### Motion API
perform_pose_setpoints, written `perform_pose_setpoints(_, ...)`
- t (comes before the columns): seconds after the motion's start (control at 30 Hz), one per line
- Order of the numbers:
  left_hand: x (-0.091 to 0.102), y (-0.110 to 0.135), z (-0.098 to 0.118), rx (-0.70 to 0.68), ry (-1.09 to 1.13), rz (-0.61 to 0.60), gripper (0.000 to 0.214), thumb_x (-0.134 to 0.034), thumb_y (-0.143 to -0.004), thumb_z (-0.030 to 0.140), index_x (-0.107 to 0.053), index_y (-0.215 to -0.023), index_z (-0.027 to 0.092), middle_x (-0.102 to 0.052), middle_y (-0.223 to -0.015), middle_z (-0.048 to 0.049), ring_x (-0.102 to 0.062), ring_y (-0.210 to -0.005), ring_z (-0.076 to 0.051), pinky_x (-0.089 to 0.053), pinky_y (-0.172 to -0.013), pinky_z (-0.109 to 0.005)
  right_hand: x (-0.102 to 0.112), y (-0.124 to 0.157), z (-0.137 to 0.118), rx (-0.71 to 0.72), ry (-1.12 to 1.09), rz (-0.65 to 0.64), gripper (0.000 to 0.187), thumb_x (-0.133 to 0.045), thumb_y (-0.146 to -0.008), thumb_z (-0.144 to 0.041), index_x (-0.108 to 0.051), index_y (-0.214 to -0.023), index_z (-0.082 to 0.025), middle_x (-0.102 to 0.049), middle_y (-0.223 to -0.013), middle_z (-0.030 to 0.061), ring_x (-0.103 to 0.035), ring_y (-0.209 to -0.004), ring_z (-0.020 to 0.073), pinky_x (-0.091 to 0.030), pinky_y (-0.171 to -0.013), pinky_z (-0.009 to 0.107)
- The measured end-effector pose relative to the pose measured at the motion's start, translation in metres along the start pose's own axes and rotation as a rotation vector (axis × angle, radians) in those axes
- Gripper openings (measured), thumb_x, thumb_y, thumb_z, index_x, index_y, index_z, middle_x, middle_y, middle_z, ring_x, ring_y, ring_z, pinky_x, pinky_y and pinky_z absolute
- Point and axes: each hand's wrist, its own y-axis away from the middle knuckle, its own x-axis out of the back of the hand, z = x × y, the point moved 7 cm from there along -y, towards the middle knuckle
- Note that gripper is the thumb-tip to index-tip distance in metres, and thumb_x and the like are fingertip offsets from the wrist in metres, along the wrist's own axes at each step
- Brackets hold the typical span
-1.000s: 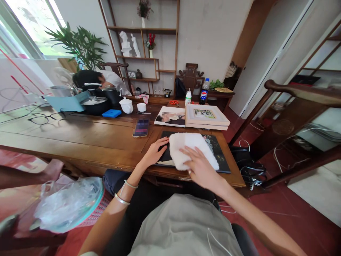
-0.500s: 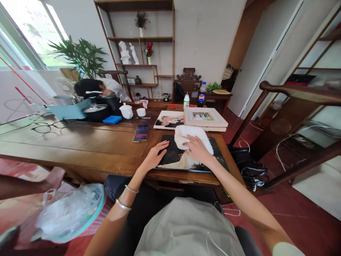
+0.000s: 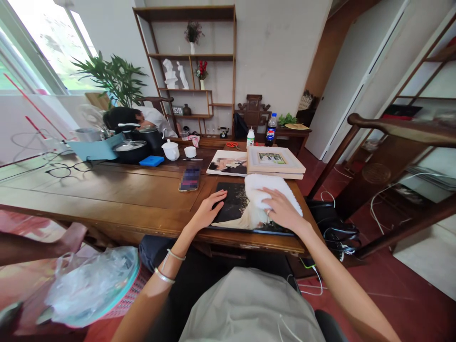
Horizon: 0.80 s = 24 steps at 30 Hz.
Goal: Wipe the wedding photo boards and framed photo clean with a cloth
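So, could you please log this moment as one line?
left hand: rests on dark photo panel | right hand: presses white towel on panel

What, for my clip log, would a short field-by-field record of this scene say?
Setting: wooden table, seen from the seated person's head
Left hand: flat on the left edge of the dark picture
Right hand: palm down on the white cloth, which lies on the picture's right part
Nearby: phone to the left, stack of frames behind
Far end: another person bent over pots
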Motion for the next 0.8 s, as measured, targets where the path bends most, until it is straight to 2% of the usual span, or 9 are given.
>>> perform_pose_setpoints(0.1, 0.000, 0.000, 0.000, -0.011, 0.010, 0.013, 0.035, -0.045, -0.089, 0.031, -0.062, -0.118, 0.018, -0.056, -0.131, -0.0083, -0.047, -0.127, -0.021, -0.031, -0.111, -0.043, -0.005, -0.016, 0.018, -0.118, 0.086, -0.014, 0.040, -0.048, -0.074, -0.004, -0.066, -0.108, -0.014, -0.049, -0.136, 0.0156, -0.034, -0.133, 0.0287, -0.026, -0.106, 0.053)
perform_pose_setpoints(0.17, 0.000, 0.000, 0.000, -0.006, 0.013, 0.015, 0.036, -0.045, -0.089, 0.031, -0.062, -0.118, 0.018, -0.056, -0.132, -0.0085, -0.046, -0.127, -0.021, -0.031, -0.111, -0.042, -0.007, -0.018, 0.008, -0.090, 0.106, -0.020, 0.042, -0.048, -0.073, -0.004, -0.065, -0.110, -0.016, -0.047, -0.139, 0.0133, -0.033, -0.134, 0.0294, -0.026, -0.106, 0.055)
perform_pose_setpoints(0.3, -0.001, 0.000, -0.001, 0.009, 0.013, 0.011, 0.036, -0.046, -0.089, 0.031, -0.063, -0.117, 0.017, -0.056, -0.131, -0.0094, -0.047, -0.127, -0.022, -0.031, -0.111, -0.043, -0.009, -0.006, -0.042, 0.180, 0.021, -0.070, 0.041, -0.050, -0.070, -0.004, -0.070, -0.101, -0.021, -0.042, -0.144, 0.0058, -0.029, -0.136, 0.0256, -0.021, -0.109, 0.052)
perform_pose_setpoints(0.4, -0.001, -0.001, -0.001, 0.016, 0.007, 0.014, 0.034, -0.047, -0.088, 0.031, -0.064, -0.115, 0.018, -0.056, -0.132, -0.0094, -0.049, -0.124, -0.023, -0.034, -0.109, -0.043, -0.006, -0.002, -0.060, 0.341, -0.048, -0.111, 0.042, -0.051, -0.067, -0.003, -0.070, -0.099, -0.022, -0.043, -0.143, 0.0042, -0.029, -0.136, 0.0224, -0.020, -0.111, 0.047)
perform_pose_setpoints(0.5, 0.000, -0.001, -0.001, 0.017, -0.002, 0.010, 0.035, -0.046, -0.088, 0.031, -0.063, -0.116, 0.019, -0.055, -0.132, -0.0082, -0.048, -0.126, -0.022, -0.032, -0.110, -0.042, -0.005, -0.012, -0.043, 0.345, -0.062, -0.098, 0.039, -0.053, -0.066, -0.003, -0.070, -0.097, -0.020, -0.048, -0.139, 0.0069, -0.035, -0.133, 0.0220, -0.025, -0.110, 0.044)
perform_pose_setpoints(0.67, 0.000, 0.000, 0.001, 0.004, 0.003, 0.003, 0.036, -0.045, -0.090, 0.031, -0.061, -0.119, 0.018, -0.056, -0.132, -0.0078, -0.046, -0.128, -0.020, -0.030, -0.111, -0.042, -0.008, -0.031, 0.009, 0.072, 0.053, 0.017, 0.035, -0.052, -0.074, -0.007, -0.068, -0.103, -0.017, -0.051, -0.136, 0.0128, -0.038, -0.132, 0.0256, -0.028, -0.107, 0.049)
perform_pose_setpoints(0.73, 0.000, 0.001, 0.000, 0.005, 0.000, 0.001, 0.036, -0.045, -0.090, 0.031, -0.061, -0.119, 0.018, -0.055, -0.132, -0.0083, -0.046, -0.128, -0.020, -0.030, -0.111, -0.042, -0.009, -0.030, 0.013, 0.037, 0.073, 0.029, 0.036, -0.052, -0.073, -0.007, -0.068, -0.104, -0.017, -0.050, -0.136, 0.0128, -0.037, -0.132, 0.0265, -0.027, -0.107, 0.050)
perform_pose_setpoints(0.8, 0.000, 0.000, 0.000, 0.010, -0.006, -0.003, 0.036, -0.044, -0.090, 0.030, -0.061, -0.119, 0.018, -0.055, -0.133, -0.0084, -0.045, -0.128, -0.021, -0.030, -0.111, -0.042, -0.008, -0.025, 0.003, 0.097, 0.045, 0.012, 0.037, -0.052, -0.069, -0.005, -0.069, -0.100, -0.018, -0.049, -0.137, 0.0102, -0.037, -0.132, 0.0264, -0.026, -0.108, 0.049)
